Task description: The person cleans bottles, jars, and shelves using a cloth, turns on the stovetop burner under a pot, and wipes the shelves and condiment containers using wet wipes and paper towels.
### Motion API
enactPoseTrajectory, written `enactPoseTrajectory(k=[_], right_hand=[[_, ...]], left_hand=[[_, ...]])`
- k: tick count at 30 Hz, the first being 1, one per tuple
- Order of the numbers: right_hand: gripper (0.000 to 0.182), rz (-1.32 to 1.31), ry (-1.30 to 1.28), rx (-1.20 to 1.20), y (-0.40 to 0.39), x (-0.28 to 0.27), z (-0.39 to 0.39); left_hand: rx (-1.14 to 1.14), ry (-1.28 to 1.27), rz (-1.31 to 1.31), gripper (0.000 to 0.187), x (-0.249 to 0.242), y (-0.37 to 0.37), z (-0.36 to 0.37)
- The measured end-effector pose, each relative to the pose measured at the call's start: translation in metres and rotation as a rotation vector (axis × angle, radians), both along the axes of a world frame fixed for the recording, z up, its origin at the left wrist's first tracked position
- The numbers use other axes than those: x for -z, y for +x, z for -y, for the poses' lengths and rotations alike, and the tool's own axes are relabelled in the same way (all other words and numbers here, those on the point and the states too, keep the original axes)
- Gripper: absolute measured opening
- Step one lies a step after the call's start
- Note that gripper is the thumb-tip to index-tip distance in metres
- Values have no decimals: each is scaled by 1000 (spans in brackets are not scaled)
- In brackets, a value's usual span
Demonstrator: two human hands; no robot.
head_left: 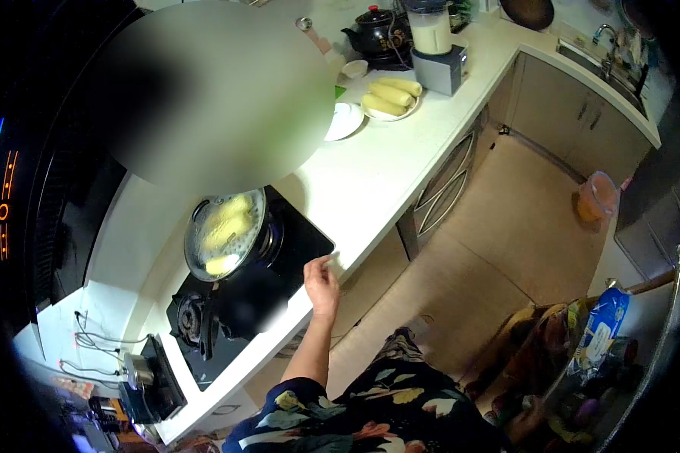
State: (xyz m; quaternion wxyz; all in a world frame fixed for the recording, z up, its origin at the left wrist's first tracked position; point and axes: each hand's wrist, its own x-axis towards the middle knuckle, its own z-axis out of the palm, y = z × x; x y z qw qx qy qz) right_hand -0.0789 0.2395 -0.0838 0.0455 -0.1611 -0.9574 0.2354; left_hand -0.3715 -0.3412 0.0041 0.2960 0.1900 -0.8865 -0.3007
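Observation:
My left hand (321,283) reaches up to the front edge of the white counter (378,174), beside the corner of the black gas stove (298,241). Its fingers are loosely apart and hold nothing. On the stove's far burner stands a pot under a glass lid (225,234), with yellow corn cobs showing through the lid. The near burner (189,317) is bare, with a blurred patch beside it. My floral sleeve (355,411) fills the bottom of the view. My right hand is out of sight.
Farther along the counter are a plate of corn cobs (389,97), an empty white plate (345,121), a blender (434,45) and a black pot (374,34). A sink (604,68) sits at the far right, an orange bin (595,198) on the floor. A large blur covers the upper left.

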Motion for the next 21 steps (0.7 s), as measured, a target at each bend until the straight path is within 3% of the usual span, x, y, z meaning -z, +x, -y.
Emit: enactPoseTrajectory(k=[3, 6, 8, 10, 12, 14, 16, 17, 19, 20, 21], right_hand=[[41, -366, -43, -43, 26, 100, -43], [42, -380, 20, -133, 27, 109, -54], [44, -385, 86, -223, 24, 110, -60], [45, -321, 196, -343, 22, 99, -61], [45, -303, 146, -345, 19, 95, -60], [45, -281, 98, -338, 20, 90, -60], [39, -218, -223, -430, 15, 74, -53], [39, -228, -222, -429, 15, 84, -54], [49, -221, -482, -423, 23, 119, -70], [49, -228, -477, -426, 20, 115, -60], [49, -367, -882, -91, 23, 111, -43]], left_hand=[[-183, -4, -49, 22, 8, 25, 21], [-462, 61, -150, 18, 17, 46, 50], [-661, -154, -202, 17, 69, 65, 111], [-817, 74, -182, 21, 7, 76, 88], [-897, -17, -137, 25, -4, 99, 105], [-919, -263, -38, 34, 13, 128, 142], [-882, -302, 82, 45, 18, 147, 160], [-860, -293, 121, 50, 22, 152, 165], [-846, -304, 101, 50, 27, 152, 172], [-897, -191, 199, 45, 22, 148, 166], [-940, -75, 299, 41, 20, 144, 162]])
